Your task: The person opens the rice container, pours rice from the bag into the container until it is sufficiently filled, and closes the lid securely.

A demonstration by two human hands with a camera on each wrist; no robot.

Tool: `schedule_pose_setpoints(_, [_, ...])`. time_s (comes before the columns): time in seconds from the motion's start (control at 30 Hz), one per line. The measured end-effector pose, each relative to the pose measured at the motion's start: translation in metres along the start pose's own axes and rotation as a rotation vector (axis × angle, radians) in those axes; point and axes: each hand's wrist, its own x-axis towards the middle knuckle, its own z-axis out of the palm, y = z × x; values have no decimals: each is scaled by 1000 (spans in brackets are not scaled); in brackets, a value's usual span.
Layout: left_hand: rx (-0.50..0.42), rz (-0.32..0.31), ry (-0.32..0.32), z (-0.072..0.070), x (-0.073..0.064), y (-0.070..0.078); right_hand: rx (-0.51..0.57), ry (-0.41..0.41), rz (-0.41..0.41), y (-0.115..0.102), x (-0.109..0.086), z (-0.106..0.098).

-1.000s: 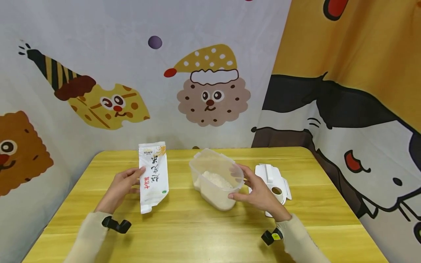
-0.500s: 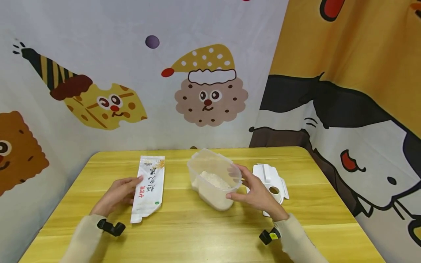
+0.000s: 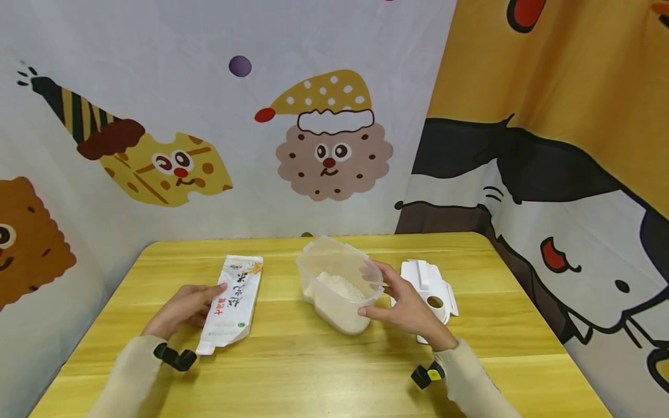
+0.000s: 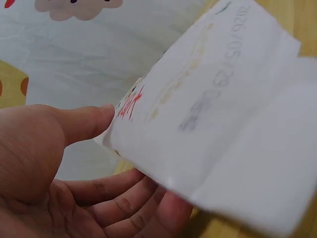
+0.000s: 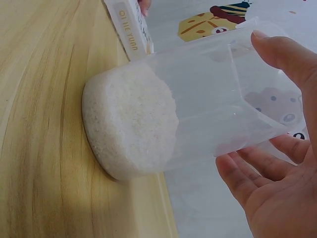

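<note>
In the head view my left hand [image 3: 180,310] pinches the left edge of a white printed bag [image 3: 232,305], thumb on its face. The bag leans back, its lower end toward me. Up close, the left wrist view has the fingers passing behind the bag [image 4: 198,114], which bears a stamped date. My right hand [image 3: 405,302] holds the upper right side of a clear plastic container [image 3: 315,273], thumb and fingers spread around its rim. White rice [image 5: 138,119] fills roughly the lower half of the container, which stands on the table, its top uncovered.
A white lid [image 3: 440,284] with a round hole lies on the table [image 3: 292,377], right behind my right hand. Cartoon-printed curtains [image 3: 209,110] hang along the table's back and sides. Black wrist cameras [image 3: 175,356] sit on both sleeves.
The bag has come down toward the table and tilted, its lower end shifting left and nearer to me. The left hand has lowered with it. Right hand and container hold still.
</note>
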Motion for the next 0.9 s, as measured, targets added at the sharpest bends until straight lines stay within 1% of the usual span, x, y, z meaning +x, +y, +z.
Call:
schedule_pose_setpoints(0.1, [18,2,12,-1,-4,2,-1,-4,-4,0,0,0])
schedule_pose_setpoints(0.2, [49,-1,38,-2,-10,7,-3,-5,-10,0,0,0])
schedule_pose_setpoints(0.4, [159,1,84,-1,-19,17,1,1,-10,1,0,0])
schedule_pose_setpoints(0.5, [203,28,95,-1,-21,19,7,0,-8,2,1,1])
schedule_pose_setpoints(0.57, [236,59,103,0,-23,19,9,-1,-9,2,1,2])
schedule_pose_setpoints(0.77, [347,145,160,4,-29,24,8,-3,-7,2,1,2])
schedule_pose_setpoints(0.9, [350,198,194,13,-33,31,0,2,-15,2,1,0])
